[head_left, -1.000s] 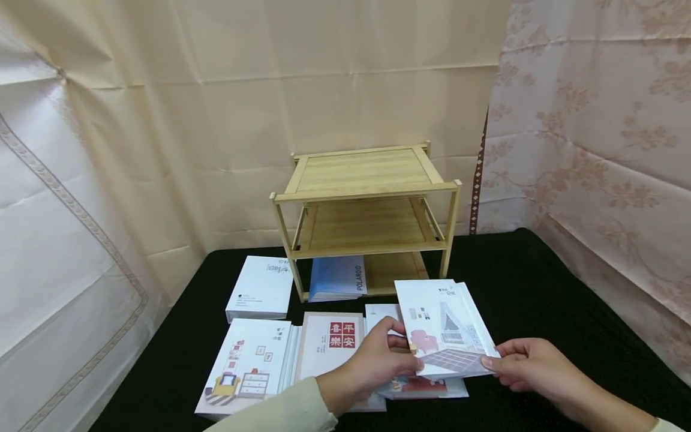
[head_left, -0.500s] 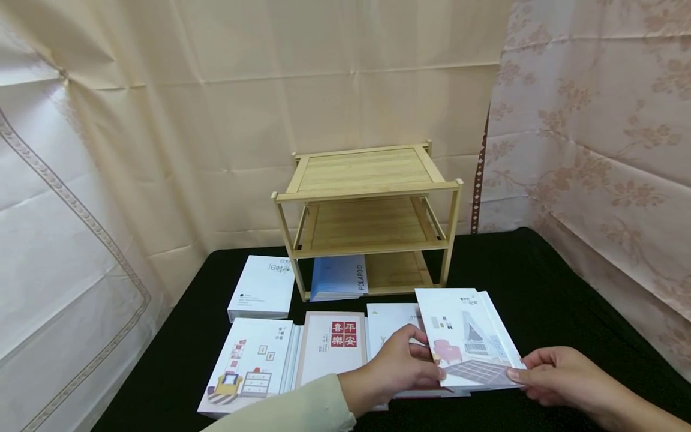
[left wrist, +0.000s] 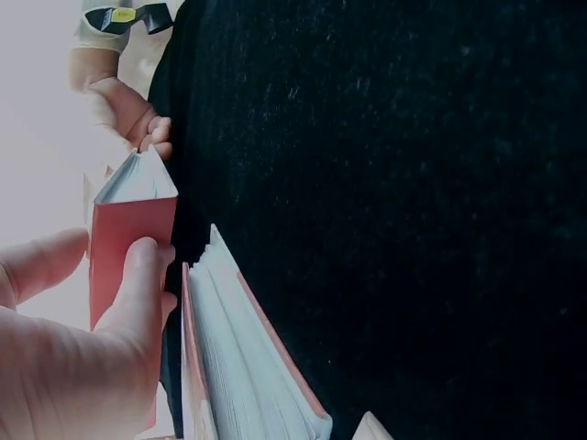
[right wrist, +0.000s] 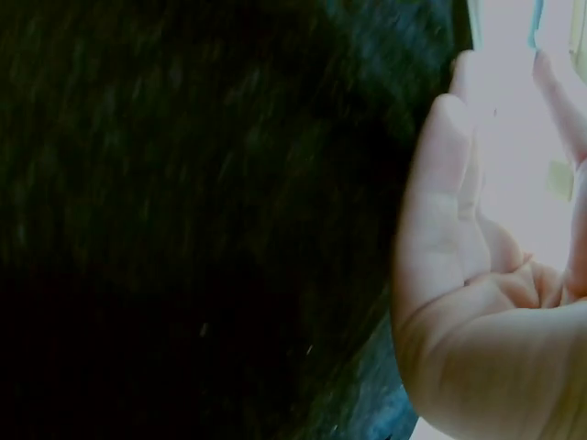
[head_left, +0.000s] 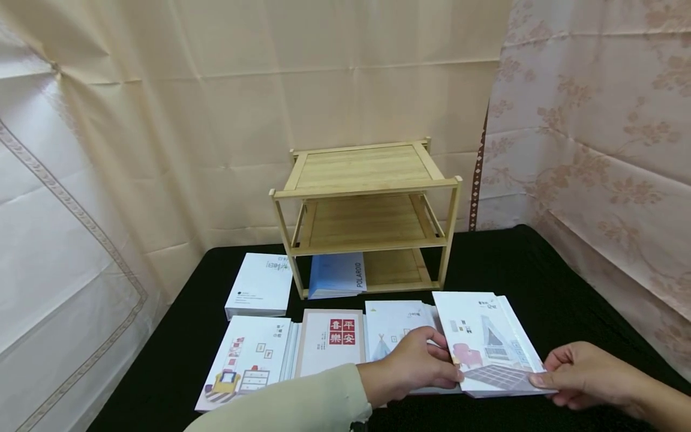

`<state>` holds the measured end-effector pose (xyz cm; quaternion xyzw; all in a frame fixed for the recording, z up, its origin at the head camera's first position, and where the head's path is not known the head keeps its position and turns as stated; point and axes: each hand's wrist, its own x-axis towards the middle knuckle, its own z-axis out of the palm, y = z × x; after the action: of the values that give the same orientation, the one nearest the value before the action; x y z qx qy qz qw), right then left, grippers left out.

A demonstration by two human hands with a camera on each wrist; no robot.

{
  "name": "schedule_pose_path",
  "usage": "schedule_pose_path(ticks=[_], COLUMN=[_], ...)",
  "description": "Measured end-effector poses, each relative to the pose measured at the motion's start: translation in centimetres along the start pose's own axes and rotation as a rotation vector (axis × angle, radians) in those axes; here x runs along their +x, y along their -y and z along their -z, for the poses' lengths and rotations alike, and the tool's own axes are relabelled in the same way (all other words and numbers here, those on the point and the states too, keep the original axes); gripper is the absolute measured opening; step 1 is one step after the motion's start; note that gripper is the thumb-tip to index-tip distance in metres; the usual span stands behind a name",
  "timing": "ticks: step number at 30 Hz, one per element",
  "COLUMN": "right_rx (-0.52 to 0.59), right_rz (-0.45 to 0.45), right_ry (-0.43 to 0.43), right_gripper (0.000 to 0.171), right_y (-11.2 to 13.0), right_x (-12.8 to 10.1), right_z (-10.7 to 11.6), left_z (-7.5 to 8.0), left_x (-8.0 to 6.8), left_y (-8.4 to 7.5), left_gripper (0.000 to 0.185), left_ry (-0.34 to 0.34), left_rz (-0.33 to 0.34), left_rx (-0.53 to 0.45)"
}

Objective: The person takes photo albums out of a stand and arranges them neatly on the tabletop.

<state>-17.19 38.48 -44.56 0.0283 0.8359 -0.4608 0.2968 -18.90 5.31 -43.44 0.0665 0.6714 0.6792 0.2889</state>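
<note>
A white-covered book [head_left: 486, 354] with a pink shape and a grey tower drawing lies flat between my two hands at the right end of the row. My left hand [head_left: 412, 363] grips its lower left edge; in the left wrist view the thumb presses the pinkish spine [left wrist: 128, 247]. At the lower right corner, my right hand [head_left: 588, 375] pinches the book, thumb on top and fingers beneath. In the right wrist view the hand [right wrist: 486, 275] shows against bright glare. My left hand overlaps a teepee-print book [head_left: 385, 327] beside the held one.
Further left lie a book with red squares [head_left: 318, 354], a furniture-print book [head_left: 243, 354] and a plain white one [head_left: 259, 282]. Behind them stands a three-tier wooden shelf [head_left: 372, 171], with a blue POLAROID book [head_left: 335, 273] on its bottom tier. Black cloth [head_left: 540, 276] covers the table.
Both hands have moved right and slightly nearer with the book, lowering it. More of the teepee-print book, which it overlapped before, now shows.
</note>
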Motion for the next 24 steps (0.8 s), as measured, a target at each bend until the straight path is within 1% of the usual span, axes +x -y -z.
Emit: schedule_pose_path(ticks=[7, 11, 14, 19, 24], right_rx=[-0.043, -0.066, -0.081, -0.106, -0.157], right_rz=[0.005, 0.009, -0.008, -0.029, -0.073], right_ry=[0.029, 0.032, 0.018, -0.001, -0.058], right_gripper=[0.030, 0.030, 0.031, 0.033, 0.037], right_y=[-0.8, -1.1, -1.1, -1.1, -0.7], right_x=[0.2, 0.2, 0.2, 0.4, 0.6], right_z=[0.9, 1.2, 1.3, 1.4, 1.0], left_z=[-0.1, -0.2, -0.2, 0.0, 0.4], left_x=[0.8, 1.3, 1.5, 1.7, 1.9], left_y=[0.3, 0.7, 0.8, 0.6, 0.6], left_gripper=[0.029, 0.027, 0.027, 0.026, 0.025], left_ry=[0.051, 0.069, 0.077, 0.101, 0.135], left_rz=[0.043, 0.045, 0.055, 0.095, 0.134], left_rx=[-0.005, -0.032, -0.043, -0.034, -0.042])
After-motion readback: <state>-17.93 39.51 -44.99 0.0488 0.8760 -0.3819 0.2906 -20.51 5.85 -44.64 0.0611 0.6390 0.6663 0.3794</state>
